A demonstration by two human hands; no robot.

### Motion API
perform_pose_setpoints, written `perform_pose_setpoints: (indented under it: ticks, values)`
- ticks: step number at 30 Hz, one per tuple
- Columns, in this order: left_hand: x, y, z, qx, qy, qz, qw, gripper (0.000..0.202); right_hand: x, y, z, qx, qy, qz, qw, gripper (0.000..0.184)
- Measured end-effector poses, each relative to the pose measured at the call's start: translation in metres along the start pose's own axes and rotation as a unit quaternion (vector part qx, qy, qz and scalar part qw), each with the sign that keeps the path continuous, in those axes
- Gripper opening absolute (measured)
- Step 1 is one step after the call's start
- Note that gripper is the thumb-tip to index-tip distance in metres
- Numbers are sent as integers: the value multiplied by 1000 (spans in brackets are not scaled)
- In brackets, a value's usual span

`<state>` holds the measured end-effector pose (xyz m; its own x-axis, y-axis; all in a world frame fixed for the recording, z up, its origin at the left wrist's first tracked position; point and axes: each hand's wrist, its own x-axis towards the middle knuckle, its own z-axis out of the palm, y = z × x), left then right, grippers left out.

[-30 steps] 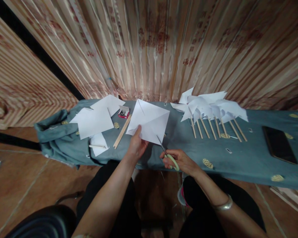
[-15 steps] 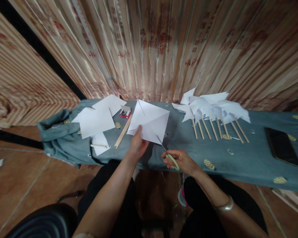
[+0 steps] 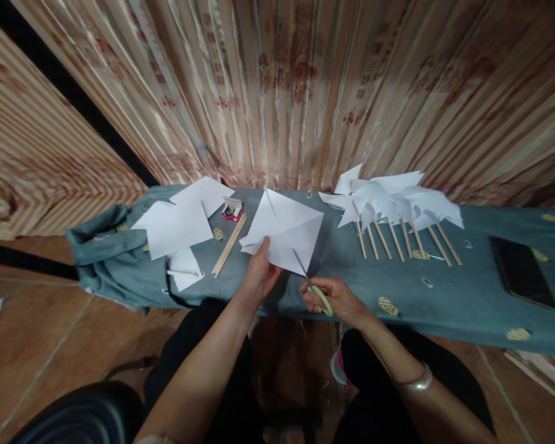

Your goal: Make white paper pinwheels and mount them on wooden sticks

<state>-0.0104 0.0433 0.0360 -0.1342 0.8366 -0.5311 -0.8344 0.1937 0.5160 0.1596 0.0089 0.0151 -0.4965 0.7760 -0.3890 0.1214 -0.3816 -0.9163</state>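
Observation:
My left hand (image 3: 261, 271) pinches a square sheet of white paper (image 3: 289, 225) by its lower left side, thumb on top. A slit runs in from the sheet's top corner, and fold lines cross its face. My right hand (image 3: 328, 295) grips scissors (image 3: 320, 297) with pale green handles. Their blades lie at the sheet's lower right corner, pointing up toward its middle. Left of the sheet are several wooden sticks (image 3: 229, 245) and an open small red-and-white box (image 3: 232, 209) with dark bits inside.
Several white paper pinwheels (image 3: 383, 200) on wooden sticks lie to the right. A dark phone or tablet (image 3: 522, 271) rests farther right. More white sheets (image 3: 180, 225) and a small paper piece (image 3: 185, 269) with a white stick are at left. A curtain (image 3: 277, 92) hangs behind the cloth-covered table (image 3: 361, 283).
My left hand and the sheet have shifted slightly right, with the sheet's corner moving along the scissor blades. My right hand and the scissors have stayed nearly in place.

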Motion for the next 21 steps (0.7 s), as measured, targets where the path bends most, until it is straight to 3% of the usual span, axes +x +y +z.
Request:
perform_pose_setpoints:
  ticks: [13,21]
  values:
    - [-6,-2,5,-8,1,-9,1000,26,2,-4,2,10,25,25,999,52]
    - [-7,-3,4,-6,-10,-15,1000,26,3,-3,1,-9,20,3,1000,46]
